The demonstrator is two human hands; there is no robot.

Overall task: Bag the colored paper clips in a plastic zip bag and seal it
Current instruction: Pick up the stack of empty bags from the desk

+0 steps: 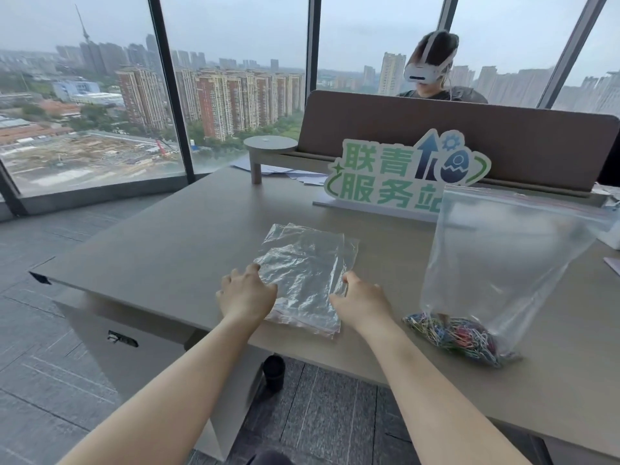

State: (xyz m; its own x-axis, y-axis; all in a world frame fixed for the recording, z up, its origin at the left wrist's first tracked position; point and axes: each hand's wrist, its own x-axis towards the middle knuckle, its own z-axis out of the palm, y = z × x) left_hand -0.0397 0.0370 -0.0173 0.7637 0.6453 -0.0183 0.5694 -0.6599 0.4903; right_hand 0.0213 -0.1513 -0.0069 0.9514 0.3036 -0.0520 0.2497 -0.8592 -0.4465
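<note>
On the grey table point(174, 236), a far sign point(396, 177) reads "联青服务站". Right of centre an upright zip bag point(503, 263) holds the colored paper clips point(459, 333) at its bottom. The left hand point(246, 293) and right hand point(364, 297), fingers spread, press flat on 2 sides of a stack of empty bags point(305, 273) near the table's edge.

1. We find the stack of flat zip bags point(303, 273) on the desk point(167, 250), between our hands.
2. Right of it stands the bag of paper clips point(496, 273).
3. Behind both stands the sign point(396, 176).

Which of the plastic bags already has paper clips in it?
The upright bag on the right, standing with coloured paper clips heaped at its bottom. The flat bags under both hands are empty.
</note>
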